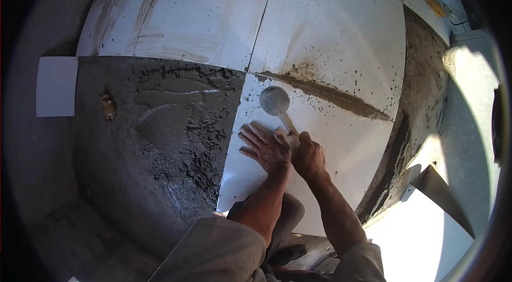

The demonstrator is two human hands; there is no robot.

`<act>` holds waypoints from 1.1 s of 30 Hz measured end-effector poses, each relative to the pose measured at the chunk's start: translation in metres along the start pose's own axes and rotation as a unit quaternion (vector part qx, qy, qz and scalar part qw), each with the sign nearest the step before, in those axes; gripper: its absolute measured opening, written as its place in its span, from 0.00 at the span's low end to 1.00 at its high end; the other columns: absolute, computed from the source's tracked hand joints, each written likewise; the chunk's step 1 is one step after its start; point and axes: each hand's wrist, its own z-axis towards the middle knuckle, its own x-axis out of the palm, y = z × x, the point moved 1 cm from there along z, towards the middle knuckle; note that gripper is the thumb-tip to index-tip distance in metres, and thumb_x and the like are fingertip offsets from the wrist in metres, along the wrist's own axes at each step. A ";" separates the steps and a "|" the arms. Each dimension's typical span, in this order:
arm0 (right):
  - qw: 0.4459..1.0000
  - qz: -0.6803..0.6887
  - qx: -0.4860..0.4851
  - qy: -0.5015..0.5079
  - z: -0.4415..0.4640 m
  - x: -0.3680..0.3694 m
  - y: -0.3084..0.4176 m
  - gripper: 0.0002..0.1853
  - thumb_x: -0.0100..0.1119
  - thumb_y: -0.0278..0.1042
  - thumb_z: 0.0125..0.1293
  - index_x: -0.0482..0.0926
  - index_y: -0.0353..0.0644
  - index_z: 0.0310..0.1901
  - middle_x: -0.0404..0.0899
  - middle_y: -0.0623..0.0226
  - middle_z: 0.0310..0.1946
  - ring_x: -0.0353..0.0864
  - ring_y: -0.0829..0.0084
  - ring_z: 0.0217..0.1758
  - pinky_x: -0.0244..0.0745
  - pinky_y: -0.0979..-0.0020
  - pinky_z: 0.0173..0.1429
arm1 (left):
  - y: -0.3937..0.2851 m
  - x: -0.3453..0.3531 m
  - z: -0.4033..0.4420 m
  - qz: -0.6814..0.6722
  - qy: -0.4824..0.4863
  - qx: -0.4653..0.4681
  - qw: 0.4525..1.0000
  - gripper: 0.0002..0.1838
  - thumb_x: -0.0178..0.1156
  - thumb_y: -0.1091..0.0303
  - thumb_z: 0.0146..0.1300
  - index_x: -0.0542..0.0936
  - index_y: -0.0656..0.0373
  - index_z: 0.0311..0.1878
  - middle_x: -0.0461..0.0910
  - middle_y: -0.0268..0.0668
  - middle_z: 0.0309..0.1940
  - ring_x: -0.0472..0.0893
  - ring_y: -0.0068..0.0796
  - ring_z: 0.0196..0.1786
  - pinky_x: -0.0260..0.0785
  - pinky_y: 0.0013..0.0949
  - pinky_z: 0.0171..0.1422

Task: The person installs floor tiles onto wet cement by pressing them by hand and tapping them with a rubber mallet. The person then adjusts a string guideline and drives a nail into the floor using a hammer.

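My right hand (309, 157) is wrapped around the pale handle of a mallet (274, 101) with a round grey head. The mallet head is over the upper left part of a white floor tile (341, 175); I cannot tell whether it touches the surface. Fingers spread, my left hand (265, 146) lies flat on the same tile near its left edge, just below the mallet head. Brown mortar smears (330, 95) run along the joint between this tile and the one beyond it.
Wet grey mortar (181, 122) covers the floor left of the tile. A small brown crumpled piece (108, 107) lies there, beside a white tile piece (56, 86). More laid tiles (186, 10) extend beyond. A bare mortar strip (421, 69) borders the right side, near bright sunlight.
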 end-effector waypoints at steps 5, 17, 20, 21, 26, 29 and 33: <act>0.983 0.125 -0.099 -0.090 -0.031 -0.020 0.014 0.19 0.52 0.49 0.68 0.67 0.39 0.33 0.75 0.49 0.19 0.78 0.42 0.24 0.73 0.52 0.27 | -0.008 -0.005 0.007 0.026 0.006 0.009 1.000 0.41 0.35 0.43 0.70 0.42 0.68 0.73 0.38 0.58 0.75 0.39 0.60 0.77 0.35 0.73 0.70; 0.997 0.033 -0.070 -0.023 -0.011 -0.010 0.022 0.16 0.52 0.44 0.68 0.68 0.37 0.34 0.78 0.45 0.22 0.80 0.43 0.29 0.75 0.51 0.33 | 0.001 0.015 0.009 0.036 -0.060 0.021 0.997 0.41 0.31 0.40 0.70 0.44 0.64 0.73 0.40 0.57 0.74 0.42 0.59 0.76 0.39 0.75 0.69; 0.979 0.155 -0.120 -0.054 -0.023 -0.032 0.032 0.16 0.50 0.44 0.70 0.68 0.36 0.34 0.76 0.44 0.21 0.79 0.42 0.27 0.74 0.51 0.30 | -0.004 0.008 0.006 0.026 -0.052 0.023 0.998 0.41 0.31 0.41 0.71 0.42 0.65 0.73 0.38 0.57 0.75 0.39 0.60 0.77 0.37 0.74 0.69; 0.969 0.199 -0.127 -0.070 -0.026 -0.034 0.033 0.20 0.44 0.46 0.73 0.68 0.34 0.32 0.75 0.40 0.22 0.78 0.40 0.28 0.69 0.53 0.27 | -0.004 0.007 0.007 0.014 -0.038 0.019 0.999 0.41 0.31 0.41 0.71 0.41 0.66 0.73 0.37 0.58 0.75 0.39 0.60 0.77 0.36 0.74 0.69; 0.998 0.063 -0.011 0.005 0.006 0.012 -0.010 0.20 0.44 0.45 0.73 0.68 0.34 0.31 0.75 0.40 0.22 0.76 0.35 0.31 0.70 0.49 0.31 | -0.008 0.002 0.010 0.010 -0.023 0.012 1.000 0.41 0.32 0.43 0.71 0.41 0.67 0.73 0.37 0.58 0.74 0.38 0.60 0.77 0.33 0.73 0.70; 0.999 0.043 0.006 0.013 -0.004 0.005 -0.005 0.21 0.44 0.46 0.74 0.69 0.35 0.31 0.76 0.42 0.21 0.77 0.37 0.29 0.70 0.51 0.30 | -0.004 0.003 0.005 0.016 -0.009 0.008 1.000 0.41 0.32 0.43 0.71 0.42 0.68 0.73 0.37 0.58 0.74 0.38 0.60 0.77 0.32 0.73 0.70; 0.983 0.164 -0.072 -0.029 -0.020 -0.031 0.022 0.21 0.40 0.47 0.75 0.69 0.35 0.33 0.76 0.50 0.20 0.77 0.45 0.24 0.71 0.59 0.27 | -0.004 0.000 0.005 -0.001 -0.025 0.014 1.000 0.41 0.32 0.43 0.71 0.43 0.68 0.73 0.38 0.57 0.75 0.38 0.59 0.77 0.32 0.73 0.71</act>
